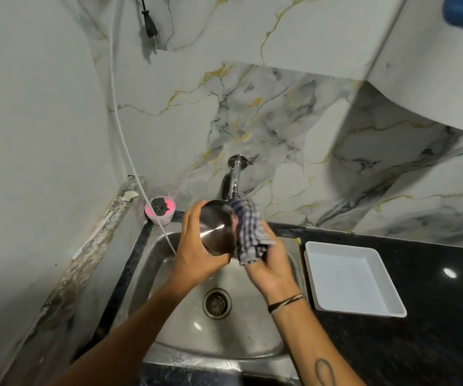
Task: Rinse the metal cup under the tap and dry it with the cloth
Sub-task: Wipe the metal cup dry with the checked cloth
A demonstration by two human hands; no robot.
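— How is the metal cup (pixel 216 231) lying?

— Tilted, its long axis running from the near base up and away toward the tap (pixel 234 178), held above the steel sink (pixel 252 338).

— Which hand has it?

— The left hand (pixel 197 252) wraps its fingers (pixel 192 218) around the cup's left side. The right hand (pixel 269 263) is closed on a checked cloth (pixel 248 232), pressing it against the cup's right side.

— What is nearby?

— A white tray (pixel 354 278) on the dark worktop (pixel 433 274) to the right; a pink dish (pixel 160 209) at the sink's back-left corner.
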